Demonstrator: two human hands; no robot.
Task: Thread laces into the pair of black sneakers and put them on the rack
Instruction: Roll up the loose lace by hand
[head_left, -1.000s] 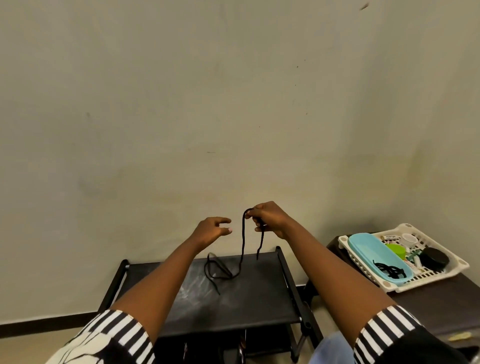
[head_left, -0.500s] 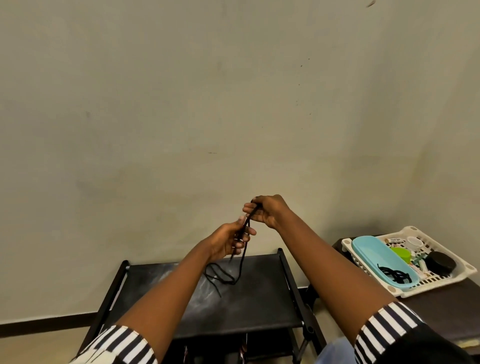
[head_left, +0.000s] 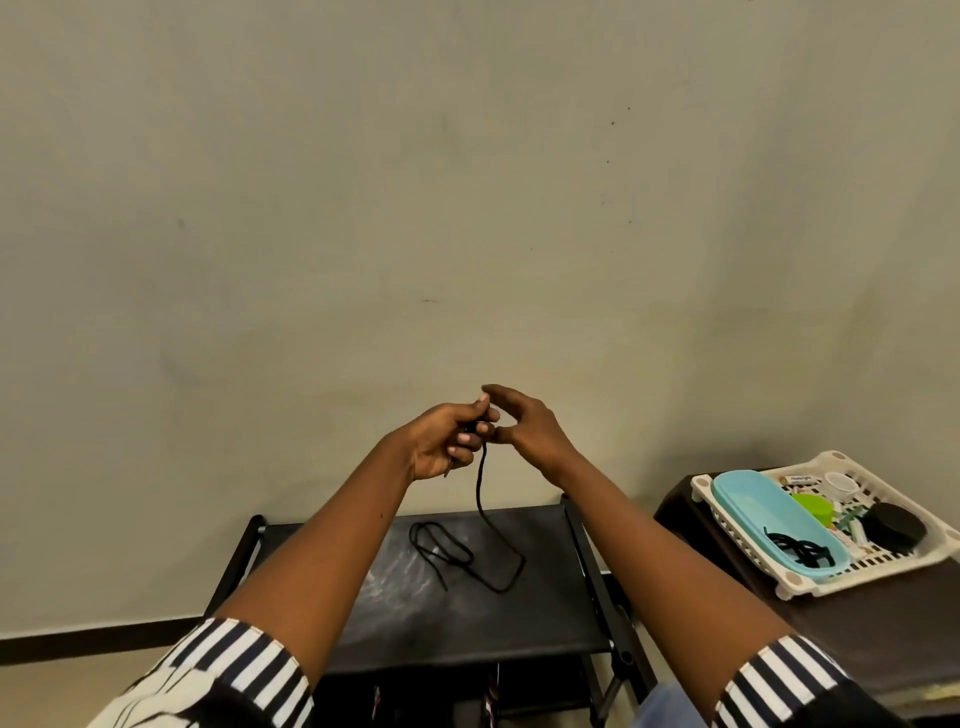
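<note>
Lace (head_left: 485, 551) on rack (head_left: 540, 618), basket (head_left: 883, 569) right.

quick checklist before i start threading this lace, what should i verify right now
1. Lace held: ok. The left hand grips the upper part of the black lace.
2. Right hand on the lace: cannot tell; its fingertips meet the left hand's at the lace.
3. Lace free of tangles: not ok. Its lower part lies in loose loops on the rack's top shelf.
4. Lace tip ready: cannot tell, hidden in the fingers.
5. Sneaker within reach: cannot tell; none shows on the top shelf.
6. Second lace located: ok, seemingly; black cord lies in the blue tray in the white basket.
</note>
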